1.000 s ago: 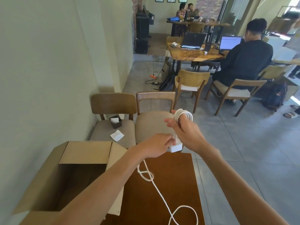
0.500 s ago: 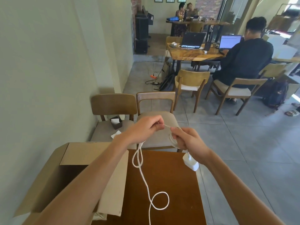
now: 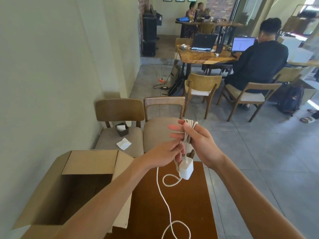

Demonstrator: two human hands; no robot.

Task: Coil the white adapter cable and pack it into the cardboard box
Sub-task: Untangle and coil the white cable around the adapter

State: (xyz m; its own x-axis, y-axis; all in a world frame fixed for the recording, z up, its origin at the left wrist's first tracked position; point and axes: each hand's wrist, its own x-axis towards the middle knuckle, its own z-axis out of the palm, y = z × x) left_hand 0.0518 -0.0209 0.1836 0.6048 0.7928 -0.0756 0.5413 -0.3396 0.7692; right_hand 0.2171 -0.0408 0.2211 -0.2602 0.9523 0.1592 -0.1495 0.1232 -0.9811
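- The white adapter cable is partly wound: several turns sit around the fingers of the right hand, raised above the far edge of the brown table. Those fingers are spread rather than curled, so the turns could slide off the fingertips and the coil would fall open.
- The white adapter block hangs below the coil on a short run of cable, just over the table's far edge. Its weight could tug the lowest turns loose, or swing and knock the table as winding goes on.
- The left hand is closed on the cable just under the coil, close beside the right hand. If it feeds with uneven tension, the turns may cross and bunch instead of lying side by side.
- The loose tail runs down across the table towards its near edge in two loops. Pulled upward quickly, these loops could tighten into a knot, or snag at the table's edge.
- The cardboard box stands open at the table's left edge, flaps up. A slack or oversized coil might catch on the flap nearest the table and spring apart on the way in.
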